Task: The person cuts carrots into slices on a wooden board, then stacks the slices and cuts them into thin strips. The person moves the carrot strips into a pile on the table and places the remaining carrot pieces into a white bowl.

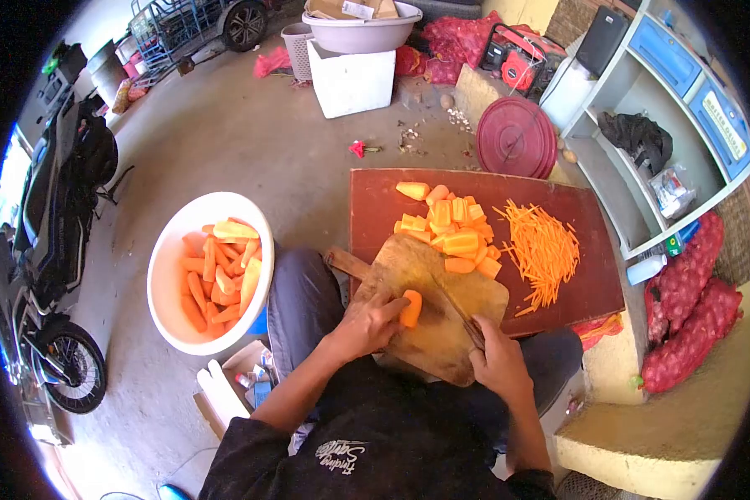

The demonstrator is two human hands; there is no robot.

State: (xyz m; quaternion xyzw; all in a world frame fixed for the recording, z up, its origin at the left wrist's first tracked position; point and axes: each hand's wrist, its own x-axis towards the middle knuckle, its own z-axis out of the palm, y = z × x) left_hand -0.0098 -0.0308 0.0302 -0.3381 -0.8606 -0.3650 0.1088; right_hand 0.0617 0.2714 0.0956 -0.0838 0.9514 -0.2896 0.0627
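The left hand (367,325), its fingers bent narrowly, holds a carrot piece (411,309) against the cutting board (425,354); the right hand (500,360) is wrapped around the handle of a knife (452,302), whose blade angles across the board, apart from the piece. For a clean cut, I would tuck the left fingertips back, rest the piece on its flattest side and let the knuckles guide the blade in even strokes. The piece is short, peeled and bright orange, set just beyond the left fingertips. Beyond both hands, on the reddish tabletop (373,200), blocky carrot chunks (452,218) lie loosely heaped; farther to the right hand's side is a pile of thin carrot strips (543,254). Out past the left hand, longer peeled carrots (223,275) fill the lower part of a white basin (162,287).
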